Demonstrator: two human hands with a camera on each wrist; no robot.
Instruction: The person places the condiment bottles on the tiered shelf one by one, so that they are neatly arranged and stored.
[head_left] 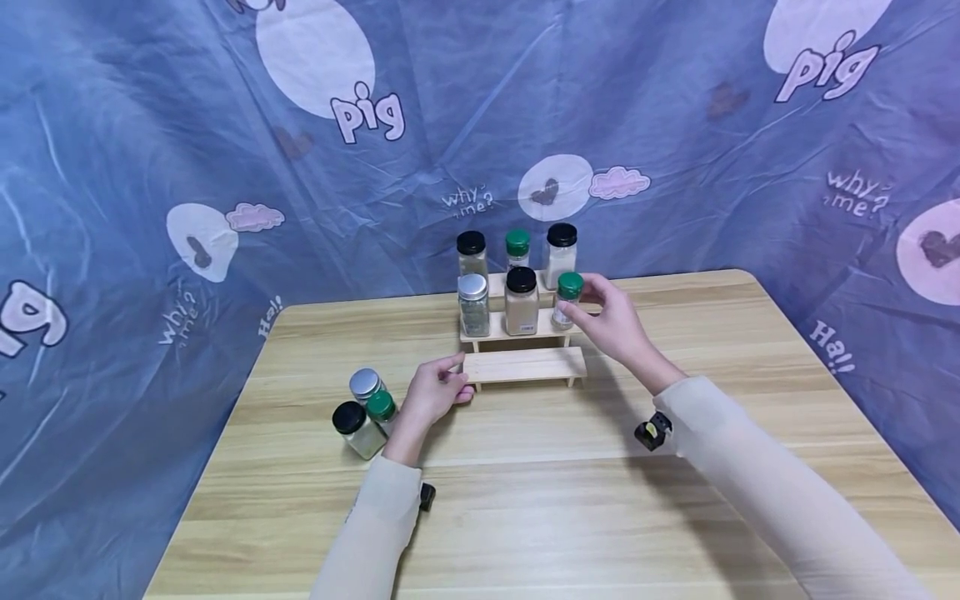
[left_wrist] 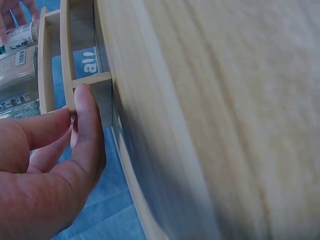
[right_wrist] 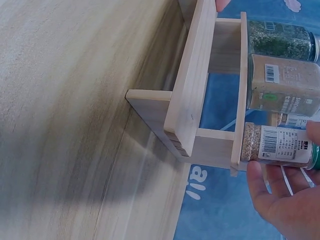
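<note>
Prob. seating green-capped jar at R end of mid. tier, pinched in fingers of R hand. Gripping front tier w/ fingers of L hand; next, likely square up, then ease off.

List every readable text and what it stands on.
"pig": blue curtain, twice whole, once cut off.
"why? me?": same curtain, left, middle and right.
"Ha!!": same curtain, left and right.
Green-capped spice jar in the right hand: label too small to read.
Tan-powder jar and herb jar: print too small or blurred.
</note>
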